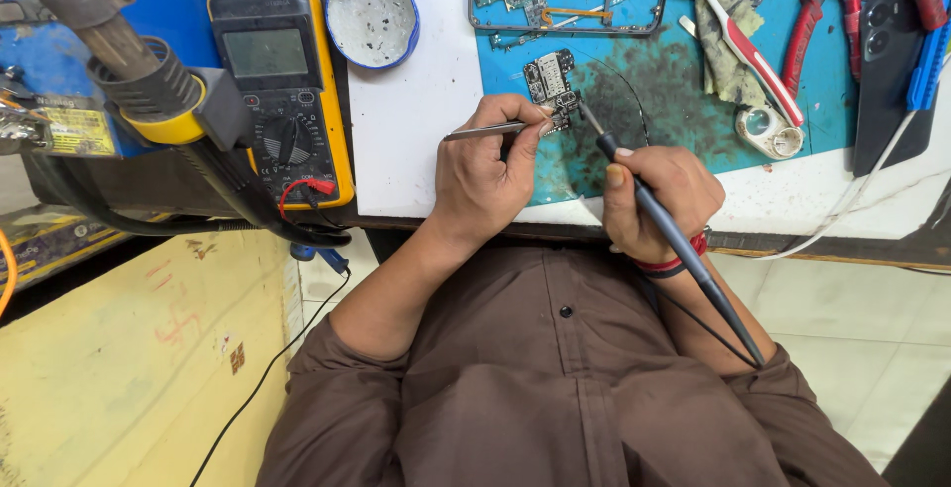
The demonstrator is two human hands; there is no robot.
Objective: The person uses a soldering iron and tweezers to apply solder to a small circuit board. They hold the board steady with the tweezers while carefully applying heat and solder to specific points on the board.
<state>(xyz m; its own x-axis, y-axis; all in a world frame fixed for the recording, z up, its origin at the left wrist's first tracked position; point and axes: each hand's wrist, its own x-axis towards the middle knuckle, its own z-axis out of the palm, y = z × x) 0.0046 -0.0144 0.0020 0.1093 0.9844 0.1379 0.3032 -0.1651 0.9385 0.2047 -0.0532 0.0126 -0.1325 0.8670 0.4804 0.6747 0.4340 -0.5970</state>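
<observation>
Tiled floor and a yellow bench lay nearest me; beyond my lap stood the white table [406, 120] with its teal mat [684, 101]. My left hand [482, 182] pinched tweezers [485, 131], my right hand [657, 200] gripped the iron [674, 239], both tips at the board [551, 86]. I judged soldering was underway; next called for a steady tip. Farther off sat the meter [282, 91] and tin [372, 16].
</observation>
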